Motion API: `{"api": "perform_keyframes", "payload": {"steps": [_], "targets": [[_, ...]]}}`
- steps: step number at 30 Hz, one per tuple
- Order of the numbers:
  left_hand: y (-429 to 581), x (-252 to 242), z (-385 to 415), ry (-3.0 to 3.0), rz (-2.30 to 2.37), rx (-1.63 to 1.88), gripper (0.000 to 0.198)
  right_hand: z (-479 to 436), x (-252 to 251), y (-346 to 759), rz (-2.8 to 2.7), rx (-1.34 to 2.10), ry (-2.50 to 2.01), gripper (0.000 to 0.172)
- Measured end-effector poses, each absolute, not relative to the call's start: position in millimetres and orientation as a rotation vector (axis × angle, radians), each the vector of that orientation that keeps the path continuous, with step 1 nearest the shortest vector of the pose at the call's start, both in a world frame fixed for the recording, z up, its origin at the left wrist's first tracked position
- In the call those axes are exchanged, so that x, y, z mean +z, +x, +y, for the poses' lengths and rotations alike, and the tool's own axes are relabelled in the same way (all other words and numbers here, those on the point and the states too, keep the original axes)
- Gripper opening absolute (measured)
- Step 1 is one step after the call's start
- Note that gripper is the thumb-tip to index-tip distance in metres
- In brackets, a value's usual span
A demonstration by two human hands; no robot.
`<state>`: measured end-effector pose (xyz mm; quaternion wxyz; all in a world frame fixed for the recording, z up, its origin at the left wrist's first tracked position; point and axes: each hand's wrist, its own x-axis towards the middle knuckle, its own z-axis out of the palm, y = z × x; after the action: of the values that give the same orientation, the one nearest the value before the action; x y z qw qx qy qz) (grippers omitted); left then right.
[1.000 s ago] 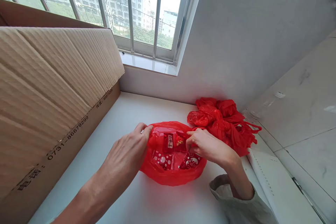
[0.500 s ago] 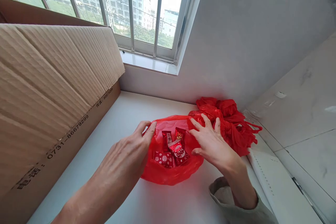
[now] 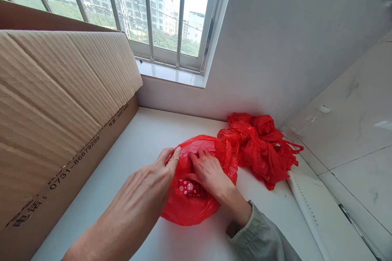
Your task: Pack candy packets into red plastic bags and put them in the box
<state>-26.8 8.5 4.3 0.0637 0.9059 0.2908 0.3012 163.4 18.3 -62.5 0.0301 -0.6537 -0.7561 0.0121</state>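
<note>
A red plastic bag point(image 3: 190, 211) lies open on the white table, with small red packets inside. One packet with a pale round pattern point(image 3: 188, 187) shows near the front of the bag's mouth. My left hand point(image 3: 162, 167) pinches the left rim of the bag between thumb and fingers. My right hand point(image 3: 208, 171) is inside the bag, its fingers curled down over the packets and covering most of them. What those fingers hold, if anything, is hidden.
More crumpled red bags point(image 3: 263, 147) are heaped at the back right by the wall. A large cardboard box point(image 3: 67, 89) takes up the left side. Behind the table point(image 3: 153, 126) is a barred window point(image 3: 162, 20). A white panel point(image 3: 324, 212) lies at the right.
My right hand has moved left from the bag's right rim down into the bag, onto the packets. The bag's right side has risen and crumpled. My left hand keeps its grip on the rim.
</note>
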Motion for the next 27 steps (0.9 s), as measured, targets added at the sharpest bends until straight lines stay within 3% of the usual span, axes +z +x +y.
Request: {"api": "perform_keyframes", "payload": {"steps": [3, 8, 13, 21, 27], "targets": [[-24.9, 7.8, 10.0, 2.738, 0.897, 0.955, 0.046, 17.3, -62.2, 169.1, -2.319, 0.198, -1.932, 0.043], [-25.7, 11.8, 20.2, 2.740, 1.176, 0.689, 0.048, 18.1, -49.9, 178.7, -2.237, 0.340, -1.832, 0.019], [-24.2, 8.3, 25.3, 2.762, 1.343, 0.574, 0.043, 24.8, -42.4, 189.3, -2.035, 0.408, -1.722, 0.029], [-2.1, -10.7, 27.9, 2.930, 0.813, 1.103, 0.031, 15.6, -20.0, 205.1, -1.599, 1.175, -1.122, 0.031], [-9.4, -16.0, 34.6, 2.588, 0.994, 0.915, 0.016, 6.2, -5.8, 210.7, -1.628, 1.264, -0.995, 0.026]]}}
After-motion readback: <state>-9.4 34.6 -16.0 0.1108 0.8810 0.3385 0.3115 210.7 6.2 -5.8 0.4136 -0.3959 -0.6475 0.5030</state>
